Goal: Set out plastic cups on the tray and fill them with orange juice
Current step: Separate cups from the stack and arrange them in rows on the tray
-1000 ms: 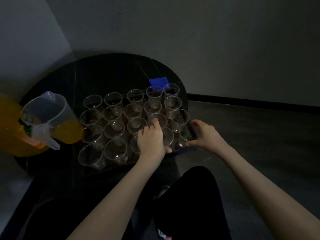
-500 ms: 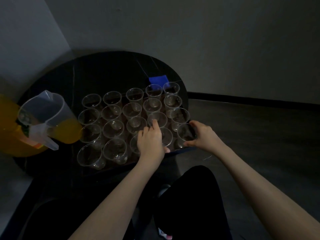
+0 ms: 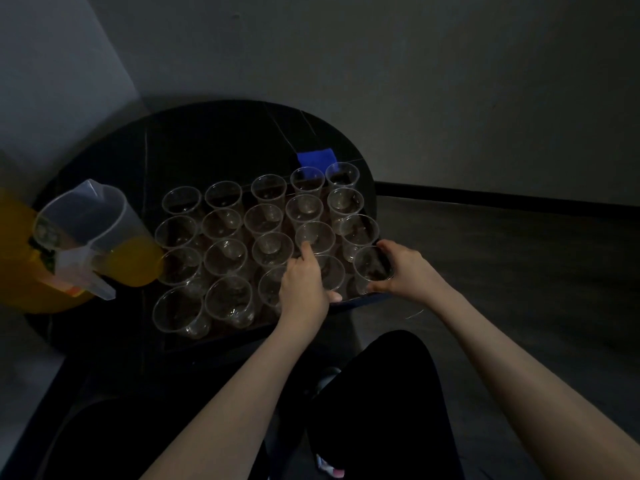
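On the dark round bench (image 3: 214,140), your right hand (image 3: 408,271) grips the tray's (image 3: 360,299) four-o'clock corner cup (image 3: 372,268) while your left hand (image 3: 303,289), fingers relaxed, touches neighbouring cups (image 3: 313,237); a nudge could topple these light empties.

text: none legible | bottle label (image 3: 45,258): too blurred to read

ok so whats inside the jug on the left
Orange juice fills only the lower part of the clear jug; the upper part looks empty. The jug's handle and a label behind it cover part of the juice.
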